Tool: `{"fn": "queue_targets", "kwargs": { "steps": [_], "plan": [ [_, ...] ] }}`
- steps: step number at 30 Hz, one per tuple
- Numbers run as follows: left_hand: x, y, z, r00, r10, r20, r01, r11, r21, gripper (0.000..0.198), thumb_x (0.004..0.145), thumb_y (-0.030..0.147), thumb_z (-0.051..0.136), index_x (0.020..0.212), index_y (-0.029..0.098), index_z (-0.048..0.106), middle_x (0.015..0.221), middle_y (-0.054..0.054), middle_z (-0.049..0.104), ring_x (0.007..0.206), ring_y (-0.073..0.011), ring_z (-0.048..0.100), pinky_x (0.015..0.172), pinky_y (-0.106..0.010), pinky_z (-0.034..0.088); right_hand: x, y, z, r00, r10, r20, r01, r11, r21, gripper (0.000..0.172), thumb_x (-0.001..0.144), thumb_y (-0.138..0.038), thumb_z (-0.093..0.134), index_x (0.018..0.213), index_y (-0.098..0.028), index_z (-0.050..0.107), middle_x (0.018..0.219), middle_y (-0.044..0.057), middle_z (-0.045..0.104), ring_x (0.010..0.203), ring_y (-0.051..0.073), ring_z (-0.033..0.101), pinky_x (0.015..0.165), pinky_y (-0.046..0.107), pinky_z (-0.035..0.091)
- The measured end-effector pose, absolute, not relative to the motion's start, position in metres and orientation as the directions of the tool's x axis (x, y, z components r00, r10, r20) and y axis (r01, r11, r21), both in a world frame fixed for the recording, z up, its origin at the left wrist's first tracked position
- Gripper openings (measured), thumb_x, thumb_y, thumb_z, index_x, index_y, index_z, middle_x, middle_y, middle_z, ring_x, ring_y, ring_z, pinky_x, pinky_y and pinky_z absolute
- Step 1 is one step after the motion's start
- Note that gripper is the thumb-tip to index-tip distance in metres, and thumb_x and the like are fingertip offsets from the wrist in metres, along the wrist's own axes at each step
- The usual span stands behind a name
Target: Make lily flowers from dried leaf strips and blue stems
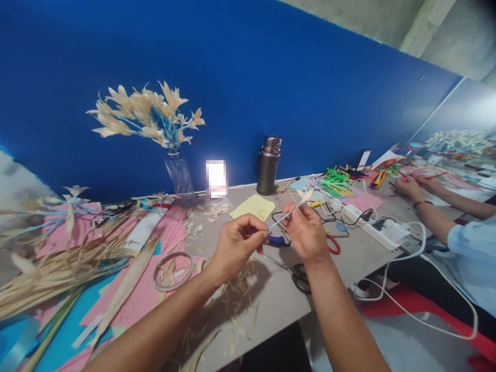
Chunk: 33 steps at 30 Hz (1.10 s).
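A thin light-blue stem (pixel 279 219) with a small pale bud at its upper right end is held between my two hands above the table. My left hand (pixel 244 237) pinches its lower left end between thumb and fingers. Closed around the stem just below the bud is my right hand (pixel 306 227). Beneath the hands lie a blue-handled tool (pixel 276 241) and scissors with black handles (pixel 301 278), both partly covered. A yellow paper sheet (pixel 253 207) rests behind my left hand.
A glass vase (pixel 179 181) of pale flowers and a dark thermos (pixel 268 168) stand at the blue wall. Dried husks (pixel 50 274) and pink paper cover the left. To the right are a power strip (pixel 374 227), cables and another person's hands (pixel 411 187).
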State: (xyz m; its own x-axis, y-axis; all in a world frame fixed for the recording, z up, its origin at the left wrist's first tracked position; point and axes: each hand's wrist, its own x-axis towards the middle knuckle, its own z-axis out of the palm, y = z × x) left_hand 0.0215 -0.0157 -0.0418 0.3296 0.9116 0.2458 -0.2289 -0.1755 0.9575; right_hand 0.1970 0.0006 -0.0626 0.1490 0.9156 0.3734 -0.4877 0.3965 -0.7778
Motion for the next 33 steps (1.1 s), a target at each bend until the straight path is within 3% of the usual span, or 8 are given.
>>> {"fn": "queue_targets", "kwargs": {
  "steps": [9, 16, 20, 23, 25, 29, 33],
  "plan": [
    [0.021, -0.003, -0.049, 0.289, 0.957, 0.025, -0.357, 0.083, 0.931, 0.020, 0.067, 0.023, 0.083, 0.071, 0.013, 0.067, 0.054, -0.001, 0.065, 0.044, -0.0093, 0.055, 0.045, -0.020, 0.043, 0.192, -0.001, -0.059, 0.234, 0.941, 0.246, -0.473, 0.331, -0.817, 0.019, 0.070, -0.035, 0.085, 0.074, -0.021, 0.073, 0.076, 0.000, 0.063, 0.066, 0.011, 0.048, 0.060, 0.026, 0.040],
    [0.020, -0.004, -0.051, 0.148, 0.961, 0.234, -0.179, -0.207, 0.962, 0.011, 0.071, 0.020, 0.077, 0.067, 0.015, 0.067, 0.050, 0.002, 0.060, 0.042, -0.0080, 0.051, 0.043, -0.019, 0.042, 0.192, -0.002, -0.059, 0.210, 0.952, 0.221, -0.470, 0.297, -0.831, 0.015, 0.069, -0.032, 0.084, 0.076, -0.021, 0.075, 0.081, 0.001, 0.068, 0.064, 0.010, 0.049, 0.059, 0.026, 0.041],
    [0.019, -0.007, -0.056, 0.091, 0.909, 0.407, -0.007, -0.408, 0.913, 0.006, 0.075, 0.015, 0.070, 0.070, 0.016, 0.071, 0.060, 0.000, 0.064, 0.049, -0.0088, 0.057, 0.048, -0.019, 0.046, 0.192, -0.002, -0.061, 0.186, 0.959, 0.212, -0.492, 0.277, -0.825, 0.013, 0.071, -0.030, 0.083, 0.078, -0.021, 0.076, 0.080, 0.001, 0.067, 0.064, 0.010, 0.049, 0.058, 0.025, 0.040],
    [0.018, -0.006, -0.058, 0.102, 0.878, 0.468, 0.041, -0.474, 0.880, 0.008, 0.076, 0.015, 0.068, 0.072, 0.016, 0.074, 0.068, -0.002, 0.069, 0.054, -0.0104, 0.062, 0.051, -0.021, 0.050, 0.192, -0.004, -0.064, 0.170, 0.959, 0.229, -0.466, 0.283, -0.839, 0.014, 0.071, -0.030, 0.082, 0.081, -0.023, 0.076, 0.090, 0.002, 0.071, 0.069, 0.012, 0.054, 0.059, 0.026, 0.042],
    [0.017, -0.004, -0.056, 0.088, 0.910, 0.406, -0.022, -0.406, 0.914, 0.006, 0.076, 0.017, 0.069, 0.072, 0.016, 0.074, 0.061, -0.001, 0.067, 0.049, -0.0108, 0.061, 0.049, -0.021, 0.050, 0.195, -0.006, -0.067, 0.129, 0.958, 0.258, -0.380, 0.288, -0.879, 0.016, 0.073, -0.031, 0.080, 0.086, -0.024, 0.076, 0.095, 0.003, 0.072, 0.074, 0.014, 0.058, 0.062, 0.028, 0.044],
    [0.017, 0.000, -0.049, 0.082, 0.967, 0.243, -0.142, -0.229, 0.963, 0.007, 0.072, 0.020, 0.074, 0.070, 0.014, 0.070, 0.050, 0.000, 0.064, 0.041, -0.0119, 0.058, 0.045, -0.022, 0.049, 0.208, -0.012, -0.077, 0.041, 0.969, 0.245, -0.036, 0.247, -0.968, 0.021, 0.078, -0.036, 0.076, 0.093, -0.021, 0.076, 0.090, 0.005, 0.074, 0.082, 0.020, 0.065, 0.072, 0.033, 0.050],
    [0.018, -0.001, -0.049, 0.065, 0.962, 0.267, -0.118, -0.258, 0.959, 0.008, 0.073, 0.020, 0.073, 0.070, 0.014, 0.069, 0.050, 0.001, 0.064, 0.043, -0.0112, 0.058, 0.047, -0.022, 0.049, 0.217, -0.016, -0.080, 0.043, 0.974, 0.222, 0.161, 0.212, -0.964, 0.025, 0.080, -0.039, 0.074, 0.095, -0.019, 0.075, 0.092, 0.007, 0.076, 0.086, 0.022, 0.068, 0.079, 0.035, 0.052]
  ]
}}
